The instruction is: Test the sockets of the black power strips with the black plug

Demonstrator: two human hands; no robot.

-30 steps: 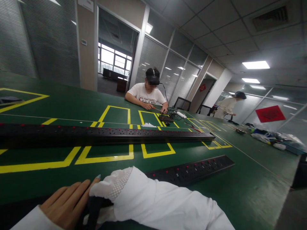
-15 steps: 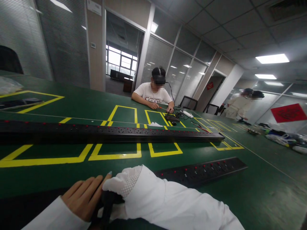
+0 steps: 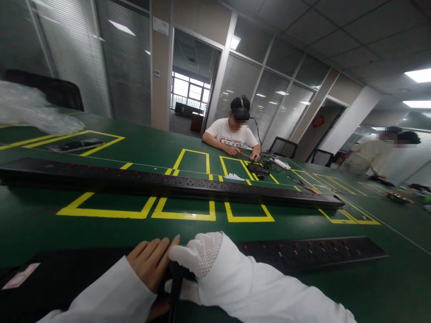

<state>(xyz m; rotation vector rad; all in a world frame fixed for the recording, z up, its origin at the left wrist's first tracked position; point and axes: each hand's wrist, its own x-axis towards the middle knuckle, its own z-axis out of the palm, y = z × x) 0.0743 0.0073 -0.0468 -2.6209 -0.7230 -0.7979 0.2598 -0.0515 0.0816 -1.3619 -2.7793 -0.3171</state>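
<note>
Side by side at the lower middle, both my hands close around a dark object just above the near power strip (image 3: 313,253). My left hand (image 3: 151,260) is bare, its fingers held together and bent over the dark object. My right hand (image 3: 197,258) wears a white dotted glove and is closed round a black handle-like part (image 3: 177,282), thumb on top. What this part belongs to is hidden by the hands and sleeves. The strip is black, with red buttons along it, and passes behind my right forearm. At lower left lies a black item (image 3: 67,273) with a pale label.
A longer black power strip (image 3: 188,184) crosses the green table (image 3: 134,233) over yellow tape outlines. Clear plastic wrap (image 3: 37,107) and a phone (image 3: 76,145) lie at left. Across the table, a person (image 3: 232,130) handles small items beside cables (image 3: 269,161); other people stand far right.
My view has swung left, so the scene sits further right and more of the left side shows. My hands keep the same grip.
</note>
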